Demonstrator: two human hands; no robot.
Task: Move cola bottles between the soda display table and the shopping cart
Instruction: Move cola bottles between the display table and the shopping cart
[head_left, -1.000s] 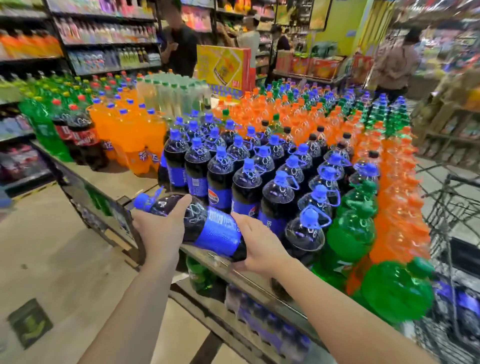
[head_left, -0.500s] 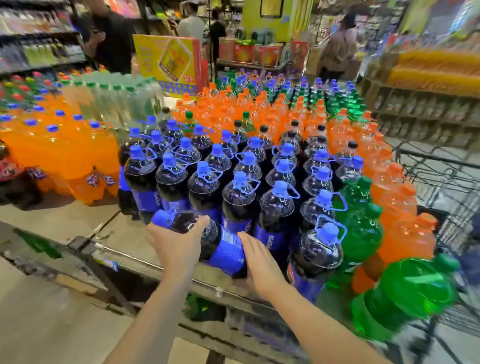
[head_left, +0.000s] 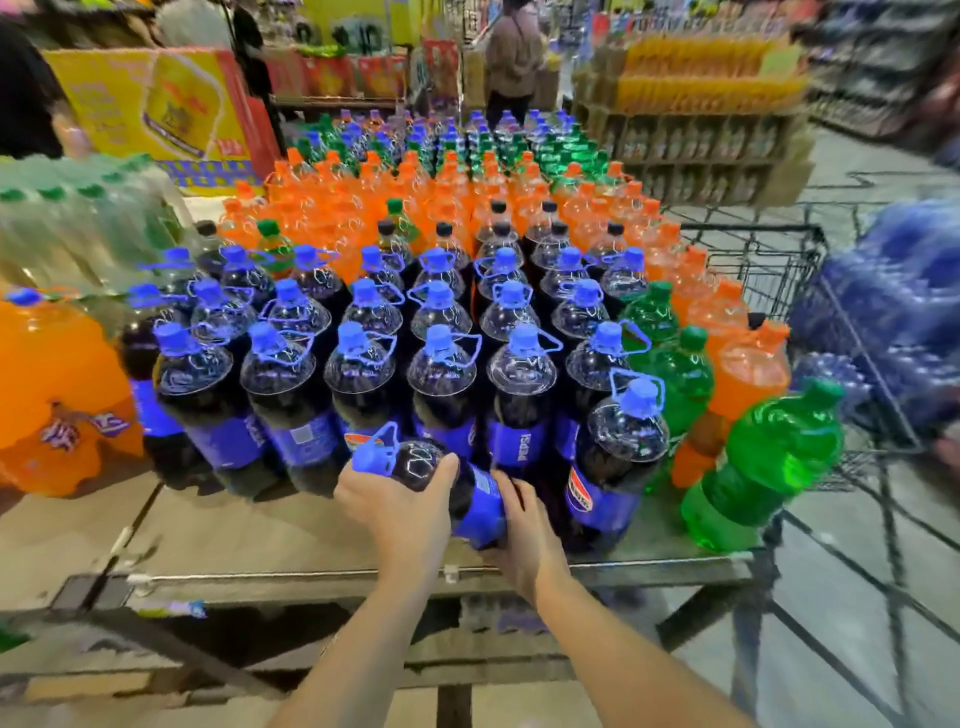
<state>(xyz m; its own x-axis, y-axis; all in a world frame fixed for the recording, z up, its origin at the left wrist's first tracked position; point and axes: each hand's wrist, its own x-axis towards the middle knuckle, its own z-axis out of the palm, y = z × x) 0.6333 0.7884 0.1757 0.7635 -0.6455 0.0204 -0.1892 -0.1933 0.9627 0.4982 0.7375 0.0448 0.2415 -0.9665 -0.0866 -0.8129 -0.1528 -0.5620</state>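
On the left of the table (head_left: 270, 540) stand the orange soda bottles (head_left: 57, 384), and beside them the block of blue-capped cola bottles (head_left: 363, 364) fills the middle. Compared with a second ago, the cola bottle (head_left: 457, 493) in the hands has come well forward: then it hung tilted over the near edge of the table, clear of the display; now it lies almost against the front row, its blue cap (head_left: 370, 457) pointing left and up, its base low near the tabletop. Whether the base already touches the table I cannot tell.

The left hand (head_left: 402, 506) wraps the bottle's shoulder just behind the cap, fingers curled over the dark top. The right hand (head_left: 524, 535) cups the lower end, fingers curled against the blue label.

The bottle sits in a gap in the front row, between the standing colas on its left and the Pepsi bottle (head_left: 618, 452) at the row's right end. This looks like a return to the display rather than a pick: the next move is probably tipping it upright into that gap.

Further right are green soda bottles (head_left: 763, 467), then the wire shopping cart (head_left: 769, 260), partly blurred.
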